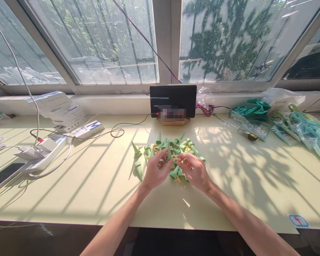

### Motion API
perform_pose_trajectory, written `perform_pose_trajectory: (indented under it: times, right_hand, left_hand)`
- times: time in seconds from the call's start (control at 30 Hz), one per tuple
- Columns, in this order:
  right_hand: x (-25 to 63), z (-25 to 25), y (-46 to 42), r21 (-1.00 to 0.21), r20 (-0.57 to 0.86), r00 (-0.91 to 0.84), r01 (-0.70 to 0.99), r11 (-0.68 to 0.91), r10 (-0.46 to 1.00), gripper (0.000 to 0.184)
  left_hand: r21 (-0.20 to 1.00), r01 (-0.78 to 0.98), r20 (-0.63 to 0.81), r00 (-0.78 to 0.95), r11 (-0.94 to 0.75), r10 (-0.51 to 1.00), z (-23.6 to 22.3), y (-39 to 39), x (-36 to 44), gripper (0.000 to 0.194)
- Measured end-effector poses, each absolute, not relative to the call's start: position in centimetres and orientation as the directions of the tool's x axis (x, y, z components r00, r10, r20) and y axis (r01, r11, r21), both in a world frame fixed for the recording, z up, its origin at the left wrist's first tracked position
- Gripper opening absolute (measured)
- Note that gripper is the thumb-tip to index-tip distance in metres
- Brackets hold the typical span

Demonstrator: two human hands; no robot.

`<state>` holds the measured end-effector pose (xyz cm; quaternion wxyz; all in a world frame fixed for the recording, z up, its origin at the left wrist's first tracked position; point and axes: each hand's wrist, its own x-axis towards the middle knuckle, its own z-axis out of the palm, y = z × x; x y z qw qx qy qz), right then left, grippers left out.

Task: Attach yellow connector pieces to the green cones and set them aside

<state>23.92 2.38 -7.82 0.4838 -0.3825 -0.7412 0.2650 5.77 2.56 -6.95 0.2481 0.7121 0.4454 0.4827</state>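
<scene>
My left hand [157, 169] pinches a green cone-shaped piece [169, 151] between thumb and fingers, its point upward. Just beside it, my right hand [196, 170] grips a small yellowish piece [177, 159] at the fingertips, close to the cone's side; whether the two touch I cannot tell. Beneath and around both hands spreads a heap of similar green cones [174, 174], mixed with small yellow bits. One cone [135, 148] stands at the heap's left, and another [138, 170] lies tilted nearer to me. My hands hide part of the heap.
A dark-screened tablet [173, 99] leans on a cardboard stand [173, 122] behind the heap. At left are a power strip [49, 153] with cables, a white box [88, 129] and a phone [5, 176]. Plastic bags [304, 124] and a yellow-black tool [251, 136] lie at right.
</scene>
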Motion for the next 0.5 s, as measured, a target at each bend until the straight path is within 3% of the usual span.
perform_pose_trajectory:
  times: [0.5]
  right_hand:
    - [23.95,-8.04,2.71,-0.732,0.509,-0.252,0.377,0.567,0.823,0.035]
  left_hand:
    - [0.772,0.385,0.470,0.192,-0.507,0.862,-6.82,2.34,5.62,0.040]
